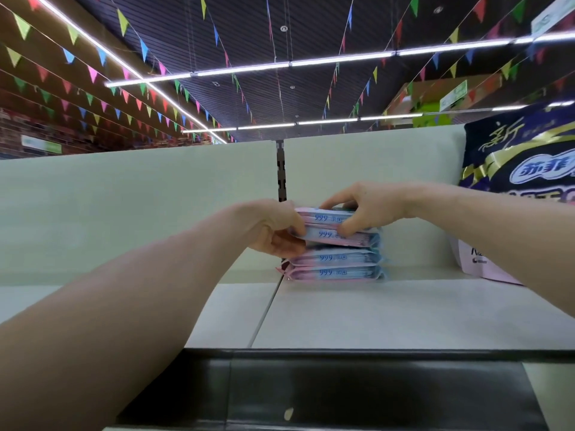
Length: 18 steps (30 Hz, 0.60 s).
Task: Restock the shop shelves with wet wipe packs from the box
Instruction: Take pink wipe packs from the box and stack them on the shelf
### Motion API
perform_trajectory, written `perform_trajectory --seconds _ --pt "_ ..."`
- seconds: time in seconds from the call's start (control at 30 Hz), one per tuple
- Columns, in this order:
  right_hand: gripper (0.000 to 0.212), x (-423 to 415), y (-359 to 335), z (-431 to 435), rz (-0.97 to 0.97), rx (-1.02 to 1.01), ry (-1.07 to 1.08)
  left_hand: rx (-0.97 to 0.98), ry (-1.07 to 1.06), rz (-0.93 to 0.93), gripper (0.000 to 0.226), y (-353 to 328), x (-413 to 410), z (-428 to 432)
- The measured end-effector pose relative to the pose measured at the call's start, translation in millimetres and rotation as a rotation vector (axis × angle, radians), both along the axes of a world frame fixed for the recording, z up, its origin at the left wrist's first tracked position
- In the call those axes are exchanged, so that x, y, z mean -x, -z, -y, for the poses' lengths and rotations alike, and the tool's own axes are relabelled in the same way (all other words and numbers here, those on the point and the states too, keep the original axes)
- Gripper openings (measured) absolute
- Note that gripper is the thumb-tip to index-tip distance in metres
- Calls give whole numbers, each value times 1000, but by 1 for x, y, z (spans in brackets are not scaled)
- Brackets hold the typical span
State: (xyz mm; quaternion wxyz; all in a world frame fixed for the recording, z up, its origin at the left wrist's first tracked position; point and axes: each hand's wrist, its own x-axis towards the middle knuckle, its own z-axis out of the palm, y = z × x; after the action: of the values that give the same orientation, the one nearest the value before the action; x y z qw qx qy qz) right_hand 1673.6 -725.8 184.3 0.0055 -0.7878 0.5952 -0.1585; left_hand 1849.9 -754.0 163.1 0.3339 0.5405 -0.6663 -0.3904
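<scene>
A stack of several pink-and-blue wet wipe packs (334,264) printed "999" stands on the white top shelf (373,312) against its back panel. My left hand (273,230) grips the left end of the two upper packs (323,227), fingers curled around their edge. My right hand (361,206) holds the same two packs from above and the front, thumb on the front face. The two lower packs lie flat on the shelf. The box is out of view.
A large dark blue and gold product bag (522,157) stands at the shelf's right end, with a pink pack (479,262) below it. A dark slotted upright (281,169) splits the back panel. The shelf's black front rail (342,387) runs below. Bunting hangs overhead.
</scene>
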Motion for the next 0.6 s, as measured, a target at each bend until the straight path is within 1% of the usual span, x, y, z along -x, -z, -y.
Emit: perform_trajectory --seconds 0.17,0.33,0.37,0.43,0.5,0.53,0.6 --pt "51 -4 1 3 -50 3 -7 10 -15 151 7 3 -4 -1" --pt "50 -8 3 6 -78 -24 10 86 -62 381 10 5 -6 -6" --pt "50 -8 3 7 -85 -24 26 111 -64 389 15 5 -7 -7" --pt "56 -6 1 5 -59 -39 67 173 -47 376 44 5 -10 -5" --pt "59 -2 -2 1 26 -74 90 226 -11 355 72 4 -13 -4" --pt "55 2 -4 -2 72 -90 89 229 14 344 79 3 -13 -5" --pt "40 8 -6 -5 134 -113 72 220 59 320 76 3 -12 -5"
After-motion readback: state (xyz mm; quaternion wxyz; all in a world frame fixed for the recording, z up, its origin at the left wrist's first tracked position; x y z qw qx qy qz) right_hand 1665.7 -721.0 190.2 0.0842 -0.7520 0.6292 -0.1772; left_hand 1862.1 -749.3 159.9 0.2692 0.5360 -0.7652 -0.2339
